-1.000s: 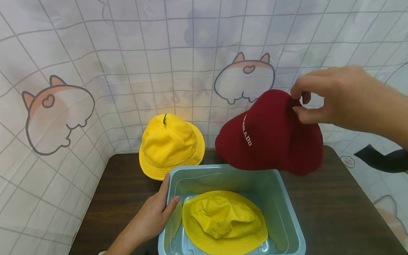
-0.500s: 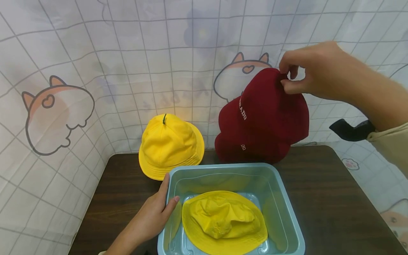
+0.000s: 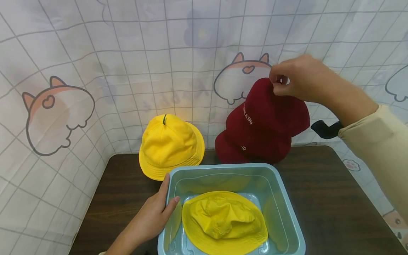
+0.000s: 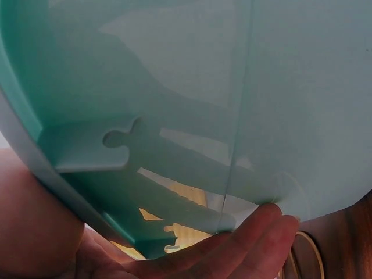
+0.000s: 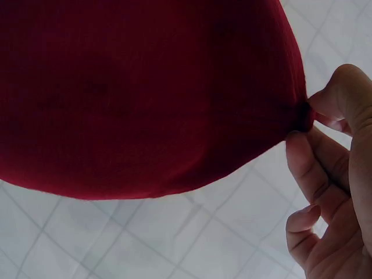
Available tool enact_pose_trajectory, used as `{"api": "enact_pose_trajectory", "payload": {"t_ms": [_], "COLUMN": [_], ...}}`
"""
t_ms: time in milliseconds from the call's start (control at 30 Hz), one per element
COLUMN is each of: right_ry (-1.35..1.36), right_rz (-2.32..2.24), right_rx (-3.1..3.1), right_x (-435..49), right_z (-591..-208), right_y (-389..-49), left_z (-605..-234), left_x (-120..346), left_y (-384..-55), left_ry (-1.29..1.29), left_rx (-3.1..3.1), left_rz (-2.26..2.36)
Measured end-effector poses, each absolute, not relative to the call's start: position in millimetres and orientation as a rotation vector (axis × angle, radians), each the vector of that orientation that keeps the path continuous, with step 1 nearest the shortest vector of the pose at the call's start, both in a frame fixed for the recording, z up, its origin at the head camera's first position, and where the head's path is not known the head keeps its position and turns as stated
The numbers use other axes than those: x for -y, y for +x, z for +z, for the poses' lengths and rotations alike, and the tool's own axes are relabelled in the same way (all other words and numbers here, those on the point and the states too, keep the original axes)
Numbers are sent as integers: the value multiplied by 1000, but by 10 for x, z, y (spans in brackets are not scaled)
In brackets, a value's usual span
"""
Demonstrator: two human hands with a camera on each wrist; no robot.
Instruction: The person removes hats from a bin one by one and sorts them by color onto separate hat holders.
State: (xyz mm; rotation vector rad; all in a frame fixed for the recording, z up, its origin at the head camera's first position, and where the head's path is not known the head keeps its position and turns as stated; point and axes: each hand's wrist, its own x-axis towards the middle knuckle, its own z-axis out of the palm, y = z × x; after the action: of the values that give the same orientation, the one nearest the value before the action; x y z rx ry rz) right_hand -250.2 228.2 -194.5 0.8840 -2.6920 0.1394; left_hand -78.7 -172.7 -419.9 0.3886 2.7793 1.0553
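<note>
Lettering (image 3: 247, 114) ending "ADO" marks the red hat (image 3: 266, 109) the right hand (image 3: 298, 79) pinches; left hand (image 3: 153, 214) grips blue bin (image 3: 223, 166).

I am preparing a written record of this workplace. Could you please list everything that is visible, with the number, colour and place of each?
Green-tipped hat: one, yellow, on table, beyond basin's far left corner
Crumpled hat: one, yellow, inside basin
Upper red hat: one, dark red, held up beyond basin
Lower red hat: one, dark red, partly hidden below it
Basin: one, light blue, on table
Table: one, dark brown, underneath
Sheet: white, grey grid, behind
Strip: one, black, near right wrist; purpose unclear
Right sleeve: one, beige, on right arm
Left hand: one, gripping basin's left rim
Right hand: one, pinching upper red hat
</note>
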Motion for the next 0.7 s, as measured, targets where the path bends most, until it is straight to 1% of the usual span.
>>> {"api": "enact_pose_trajectory", "payload": {"t_ms": [233,700], "right_ry": [900,763], "right_rz": [164,264], "right_rx": [2622,2760], "right_x": [-2375,-2552], "right_z": [-2171,-2619], "right_y": [-2650,-2797], "left_z": [-4195,-4187], "left_x": [1722,1728], "left_y": [-788,-785], "left_ry": [390,382], "left_rx": [-2772,-2776], "left_rz": [1058,1042]}}
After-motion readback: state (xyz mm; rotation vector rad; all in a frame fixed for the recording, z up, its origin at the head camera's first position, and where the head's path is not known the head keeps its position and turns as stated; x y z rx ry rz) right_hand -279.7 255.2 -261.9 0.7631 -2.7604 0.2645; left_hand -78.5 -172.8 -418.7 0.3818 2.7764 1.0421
